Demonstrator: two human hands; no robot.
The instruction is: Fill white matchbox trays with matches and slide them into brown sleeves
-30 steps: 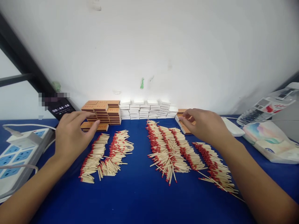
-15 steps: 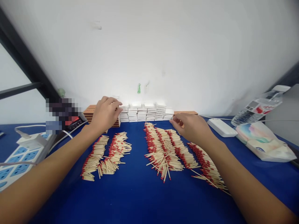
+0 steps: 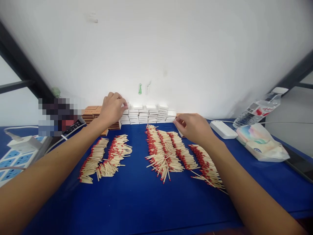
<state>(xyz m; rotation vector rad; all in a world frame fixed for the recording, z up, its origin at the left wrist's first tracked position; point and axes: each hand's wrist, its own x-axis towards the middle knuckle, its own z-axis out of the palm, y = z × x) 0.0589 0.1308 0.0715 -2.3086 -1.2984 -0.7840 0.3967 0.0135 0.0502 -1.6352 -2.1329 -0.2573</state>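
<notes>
My left hand reaches to the back wall, its fingers curled over the top of the leftmost stack of white matchbox trays, right beside the stacked orange matchbox sleeves. My right hand hovers over the far end of the right-hand match rows. Its thumb and fingertips are pinched together near an orange sleeve at the right end of the tray stacks; what they hold is hidden. Two more piles of red-tipped matches lie on the left.
A blue cloth covers the table. A power strip with cables and a dark device sit at the left. At the right are a white adapter, a tissue pack and a lying water bottle.
My left hand moved from the low orange sleeves at the left up and right onto the white tray stack. My right hand drew slightly left, its fingers closing into a pinch. The view shifted.
</notes>
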